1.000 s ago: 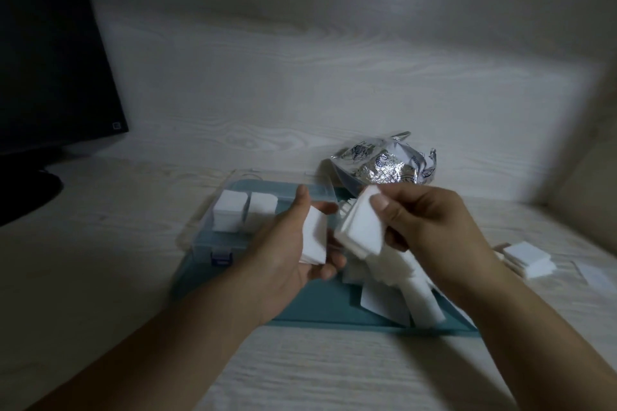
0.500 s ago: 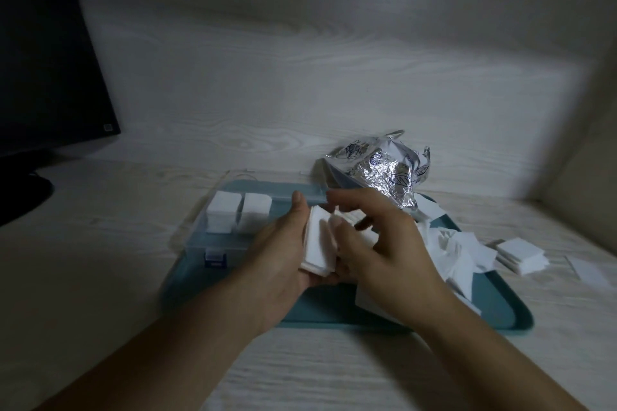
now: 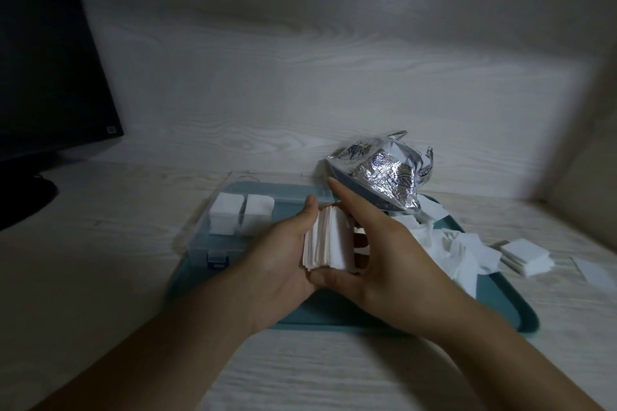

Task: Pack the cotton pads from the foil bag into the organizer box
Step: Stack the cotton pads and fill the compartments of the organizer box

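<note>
A stack of cotton pads (image 3: pixel 329 238) is held on edge between the two hands, above the near part of a teal tray (image 3: pixel 494 304). The stack is backed by the left hand (image 3: pixel 283 253), its palm flat against one face and its thumb raised along the top edge. It is closed in from the other side by the right hand (image 3: pixel 384 243), whose fingers are laid across the top and far face while the thumb is tucked under the lower edge. The pads are thus pressed together from both sides, most likely so that their edges are squared before the stack is set down as one block; loose pads would probably splay or slip otherwise.

Just behind the left hand, a clear organizer box (image 3: pixel 213 243) with a blue latch stands on the tray. Two neat stacks (image 3: pixel 242 217) are already seated side by side in its left part, and the space to their right appears free, though it is partly hidden by the hands. The task is judged to be partly done.

To the right of the hands, a heap of loose pads (image 3: pixel 457 250) is spread over the tray, below the crumpled foil bag (image 3: pixel 384 173), which lies at the tray's far edge. Whether pads are left inside the bag cannot be told. A small pile (image 3: pixel 526 255) and a single pad (image 3: pixel 597 272) lie off the tray on the table (image 3: pixel 100 260). A dark monitor (image 3: pixel 43 60) stands at far left.
</note>
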